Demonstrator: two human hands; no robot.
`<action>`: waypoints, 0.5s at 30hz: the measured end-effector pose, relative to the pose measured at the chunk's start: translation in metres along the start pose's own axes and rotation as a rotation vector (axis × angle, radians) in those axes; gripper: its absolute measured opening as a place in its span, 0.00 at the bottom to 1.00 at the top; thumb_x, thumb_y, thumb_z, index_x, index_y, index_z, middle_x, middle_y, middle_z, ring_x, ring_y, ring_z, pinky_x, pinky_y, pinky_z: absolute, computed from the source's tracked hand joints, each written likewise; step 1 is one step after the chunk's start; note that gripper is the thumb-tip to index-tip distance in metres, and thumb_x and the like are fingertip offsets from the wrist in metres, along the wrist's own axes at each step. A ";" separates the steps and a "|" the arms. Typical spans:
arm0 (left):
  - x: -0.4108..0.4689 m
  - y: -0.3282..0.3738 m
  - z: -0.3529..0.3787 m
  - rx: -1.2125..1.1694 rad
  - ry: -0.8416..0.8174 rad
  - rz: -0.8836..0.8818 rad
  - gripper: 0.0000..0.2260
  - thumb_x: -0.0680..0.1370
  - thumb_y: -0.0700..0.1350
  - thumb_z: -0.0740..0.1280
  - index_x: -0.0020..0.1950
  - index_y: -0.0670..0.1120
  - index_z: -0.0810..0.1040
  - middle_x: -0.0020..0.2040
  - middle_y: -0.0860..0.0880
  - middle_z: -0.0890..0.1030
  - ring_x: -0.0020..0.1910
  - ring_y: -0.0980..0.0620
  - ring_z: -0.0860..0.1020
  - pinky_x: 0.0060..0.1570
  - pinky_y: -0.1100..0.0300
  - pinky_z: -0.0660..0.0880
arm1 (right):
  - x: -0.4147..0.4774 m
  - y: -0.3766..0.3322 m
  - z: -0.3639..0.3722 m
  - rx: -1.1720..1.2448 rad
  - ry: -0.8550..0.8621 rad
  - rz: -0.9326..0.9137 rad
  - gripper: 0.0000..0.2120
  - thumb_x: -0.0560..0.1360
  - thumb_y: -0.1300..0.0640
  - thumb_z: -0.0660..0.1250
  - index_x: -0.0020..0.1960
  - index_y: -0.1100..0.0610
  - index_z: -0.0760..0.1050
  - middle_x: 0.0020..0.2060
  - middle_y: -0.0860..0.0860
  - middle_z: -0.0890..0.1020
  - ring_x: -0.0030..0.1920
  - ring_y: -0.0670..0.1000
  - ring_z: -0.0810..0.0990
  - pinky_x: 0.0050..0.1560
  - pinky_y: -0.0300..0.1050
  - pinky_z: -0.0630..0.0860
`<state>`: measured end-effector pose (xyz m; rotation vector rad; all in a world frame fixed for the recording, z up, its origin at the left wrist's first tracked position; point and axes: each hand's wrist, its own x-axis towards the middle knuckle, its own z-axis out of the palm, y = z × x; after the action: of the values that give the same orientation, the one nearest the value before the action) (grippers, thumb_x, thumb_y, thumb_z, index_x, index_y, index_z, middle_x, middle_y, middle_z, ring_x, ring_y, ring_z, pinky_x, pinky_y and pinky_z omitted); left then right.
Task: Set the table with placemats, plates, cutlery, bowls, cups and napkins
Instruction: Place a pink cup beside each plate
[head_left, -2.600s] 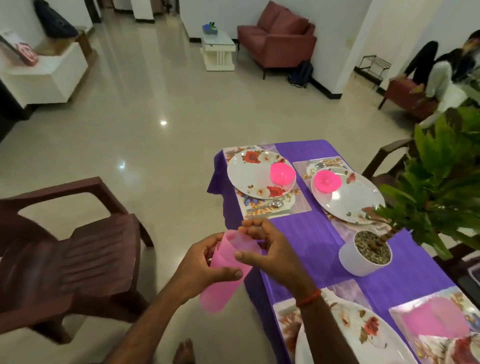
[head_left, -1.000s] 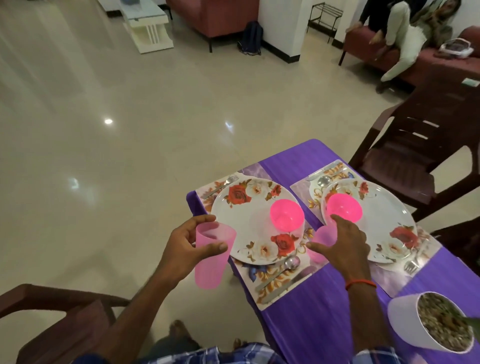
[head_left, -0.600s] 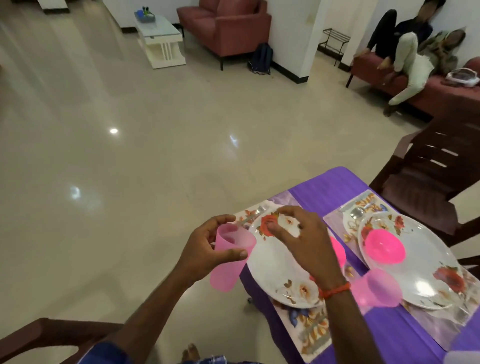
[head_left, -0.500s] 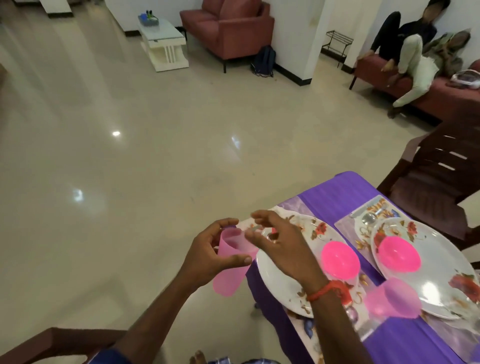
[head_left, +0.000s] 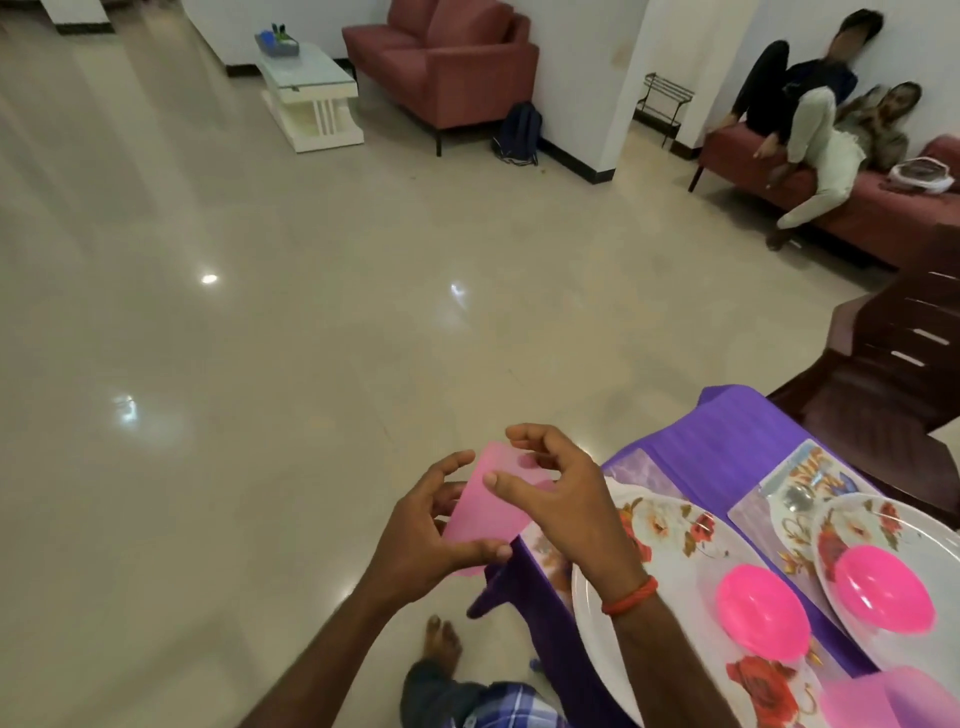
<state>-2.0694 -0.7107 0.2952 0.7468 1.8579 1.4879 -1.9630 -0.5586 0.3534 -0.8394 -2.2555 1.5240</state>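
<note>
Desk (head_left: 727, 415) beside the nearest plate (head_left: 665, 545) now holds one cup (head_left: 883, 696), set there a second ago, so that place is served. My left grip (head_left: 421, 535) wraps the remaining pink cup (head_left: 488, 512) over the floor (head_left: 260, 364) off the corner; my right grip (head_left: 561, 493), back from the desk, pinches its rim.

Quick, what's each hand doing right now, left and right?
Left hand: holding the pink cup, fingers and thumb curled round it.
Right hand: pinching the same cup at its rim, thumb on its side.
</note>
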 end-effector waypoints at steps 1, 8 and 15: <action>0.014 0.000 -0.006 0.021 0.003 0.003 0.46 0.56 0.65 0.84 0.71 0.66 0.69 0.63 0.55 0.82 0.59 0.50 0.82 0.53 0.53 0.84 | 0.016 -0.002 0.002 0.027 0.013 0.007 0.22 0.70 0.46 0.78 0.62 0.41 0.76 0.58 0.39 0.79 0.58 0.40 0.77 0.50 0.36 0.74; 0.120 0.023 -0.052 0.034 0.016 0.026 0.40 0.58 0.61 0.84 0.68 0.61 0.76 0.57 0.55 0.85 0.56 0.52 0.83 0.52 0.49 0.84 | 0.125 -0.020 0.006 0.051 0.008 0.009 0.21 0.72 0.42 0.75 0.63 0.41 0.76 0.59 0.39 0.79 0.58 0.38 0.77 0.51 0.33 0.73; 0.191 0.029 -0.073 0.027 -0.022 0.012 0.36 0.61 0.51 0.85 0.66 0.56 0.77 0.55 0.55 0.86 0.55 0.52 0.84 0.49 0.50 0.84 | 0.197 -0.022 0.001 0.024 -0.053 0.047 0.26 0.72 0.42 0.76 0.67 0.41 0.73 0.61 0.40 0.78 0.59 0.40 0.77 0.52 0.35 0.74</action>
<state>-2.2458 -0.6049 0.3104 0.7851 1.8636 1.4592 -2.1254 -0.4456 0.3576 -0.8617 -2.2651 1.6084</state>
